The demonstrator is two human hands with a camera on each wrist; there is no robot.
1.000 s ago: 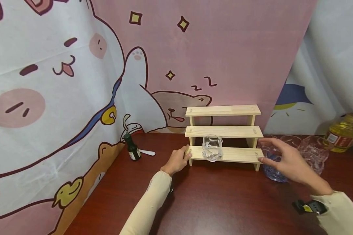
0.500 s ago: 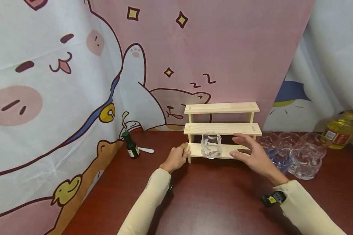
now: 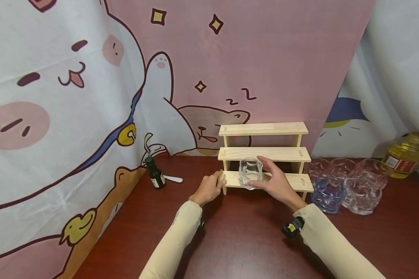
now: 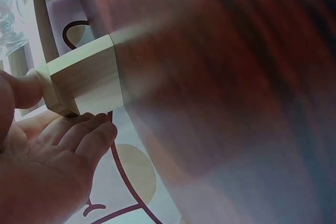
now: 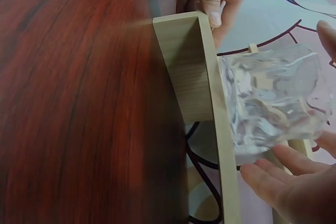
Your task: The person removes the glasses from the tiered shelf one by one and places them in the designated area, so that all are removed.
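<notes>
A clear, wavy glass cup (image 3: 250, 171) stands upright on the lowest step of a three-tier wooden display rack (image 3: 264, 154). My right hand (image 3: 276, 184) is at the cup's right side, thumb in front and fingers behind. In the right wrist view the cup (image 5: 275, 98) sits between the spread thumb and fingers (image 5: 262, 179); the fingers lie close to it, and contact is hard to tell. My left hand (image 3: 208, 188) holds the left end of the lowest step. In the left wrist view its thumb presses the board's (image 4: 84, 77) end, with the other fingers on the opposite side.
Several clear glass cups (image 3: 363, 195) and a blue one (image 3: 329, 195) stand right of the rack, with a yellow oil bottle (image 3: 403, 157) behind. On the left are a dark green bottle (image 3: 155, 173) and a white-handled utensil (image 3: 173, 179). A printed cloth (image 3: 272, 69) hangs behind the table.
My right hand has moved left from beside the glasses on the right to the cup on the lowest step. The left hand stays on the rack's left end.
</notes>
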